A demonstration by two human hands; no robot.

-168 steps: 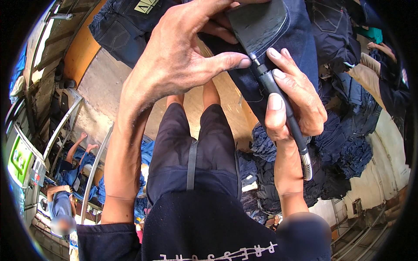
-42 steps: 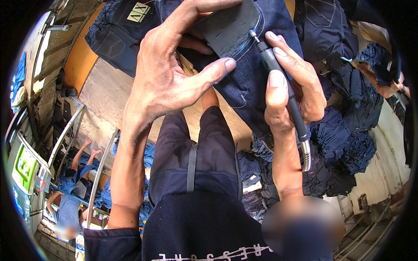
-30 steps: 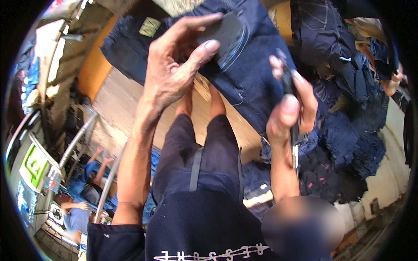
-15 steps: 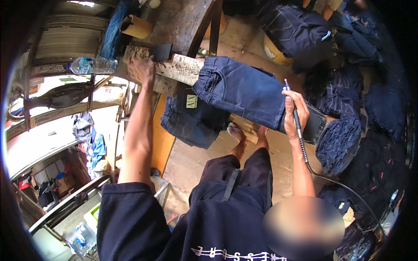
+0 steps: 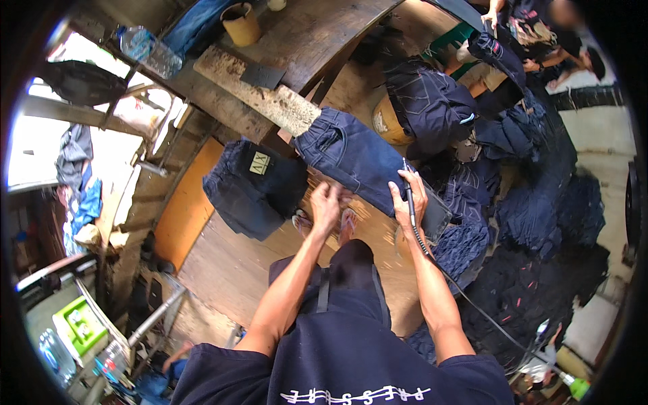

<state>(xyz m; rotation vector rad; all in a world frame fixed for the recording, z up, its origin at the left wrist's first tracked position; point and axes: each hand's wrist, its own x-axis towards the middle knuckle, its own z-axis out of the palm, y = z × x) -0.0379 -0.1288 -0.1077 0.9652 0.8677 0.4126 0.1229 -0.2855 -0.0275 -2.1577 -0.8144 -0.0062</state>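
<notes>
Dark blue denim shorts [image 5: 358, 152] are stretched over a long, pale, stained board [image 5: 270, 94], elastic waist towards the left. My right hand [image 5: 413, 202] grips a slim pen-shaped handpiece [image 5: 408, 192] with a black cable, tip pointing up and away. Its fingers rest by the lower hem of the shorts. Just below the near edge of the shorts is my left hand [image 5: 326, 208], fingers curled and smeared by motion; whether it holds anything does not show. A second dark pair of shorts [image 5: 233, 199] with a pale label hangs at the board's near left.
A dark flat sheet [image 5: 263, 75] lies on the board. Behind stand a wooden table [image 5: 304, 40] and a tan cup-like container [image 5: 241, 25]. Heaps of dark denim [image 5: 540, 209] fill the right side. A person's hand [image 5: 493, 17] handles denim at the far right.
My left hand has come off the board's left end and moved right and nearer, to the shorts' near edge. My right hand still grips the handpiece. The view has turned, bringing another person in.
</notes>
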